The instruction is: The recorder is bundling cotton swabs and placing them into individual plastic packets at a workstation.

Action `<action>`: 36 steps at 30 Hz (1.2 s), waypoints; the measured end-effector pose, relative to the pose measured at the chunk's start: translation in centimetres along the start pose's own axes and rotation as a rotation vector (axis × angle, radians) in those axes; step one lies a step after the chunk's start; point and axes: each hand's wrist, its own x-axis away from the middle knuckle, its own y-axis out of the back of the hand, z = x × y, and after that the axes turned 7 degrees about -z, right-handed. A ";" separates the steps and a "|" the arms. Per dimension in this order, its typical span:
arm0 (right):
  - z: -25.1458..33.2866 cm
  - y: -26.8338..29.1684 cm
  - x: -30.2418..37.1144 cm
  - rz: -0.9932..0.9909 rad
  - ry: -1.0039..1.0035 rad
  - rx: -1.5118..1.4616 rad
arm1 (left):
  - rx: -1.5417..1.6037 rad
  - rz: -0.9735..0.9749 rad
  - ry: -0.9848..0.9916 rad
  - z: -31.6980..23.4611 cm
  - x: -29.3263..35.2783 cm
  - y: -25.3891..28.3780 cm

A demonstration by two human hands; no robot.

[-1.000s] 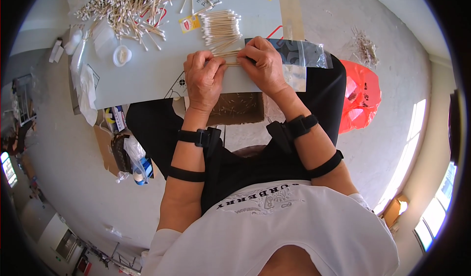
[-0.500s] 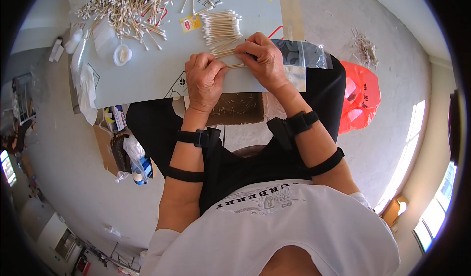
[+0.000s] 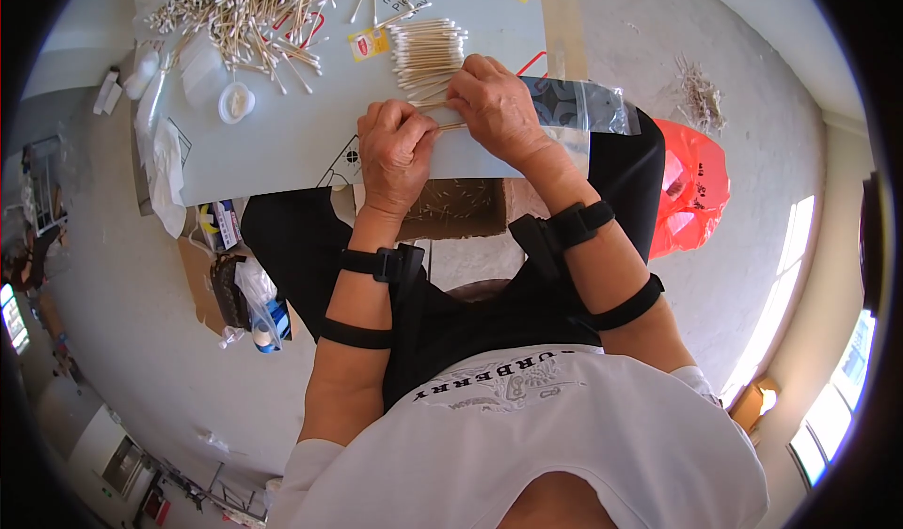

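Observation:
Double-ended cotton swabs with wooden sticks lie side by side in a neat row on the grey table. Just below the row, my left hand is closed, thumb and forefinger pinching the left end of a cotton swab. My right hand is curled over the right ends of the nearest swabs, fingers closed on them; its fingertips are partly hidden. A large loose heap of cotton swabs spreads over the far left of the table.
A round white tub stands left on the table. Yellow labels lie beside the row, more at the far edge. A clear plastic bag overhangs the right edge. Below are an open cardboard box and a red bag.
My right hand has shifted slightly left and turned more knuckles-up over the swabs' ends. My left hand keeps its pinch, almost in place.

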 end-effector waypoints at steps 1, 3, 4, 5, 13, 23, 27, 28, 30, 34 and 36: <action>0.0 0.0 -0.1 0.024 0.019 -0.002 | 0.001 -0.003 -0.002 0.0 0.0 0.0; 0.0 0.1 -0.2 0.010 -0.008 -0.015 | 0.000 0.003 0.001 -0.1 0.0 0.1; 0.0 0.1 -0.3 -0.005 -0.037 -0.027 | -0.002 0.010 0.004 0.0 0.0 0.1; -0.1 0.2 -0.5 -0.004 -0.036 -0.028 | -0.003 0.009 0.005 0.0 0.0 0.1; -1.2 0.4 -1.9 -0.080 0.012 0.053 | -0.019 0.029 0.002 0.0 0.0 0.1; 0.2 1.5 1.4 -0.036 -0.104 -0.130 | -0.038 0.028 0.051 0.0 0.2 -0.1; 0.2 1.5 1.9 -0.016 -0.099 -0.124 | -0.050 0.007 0.043 -0.1 0.1 -0.1; 0.2 1.5 2.0 -0.007 -0.102 -0.118 | -0.058 -0.003 0.028 -0.1 0.1 -0.1; 0.2 1.5 1.9 -0.009 -0.126 -0.134 | -0.053 -0.011 0.016 -0.1 0.1 -0.2; 0.4 1.2 1.1 -0.092 -0.190 -0.164 | -0.031 -0.023 0.034 -0.3 0.2 -0.4; 0.4 0.8 0.3 -0.096 -0.134 -0.129 | -0.031 -0.021 0.034 -0.1 0.1 -0.4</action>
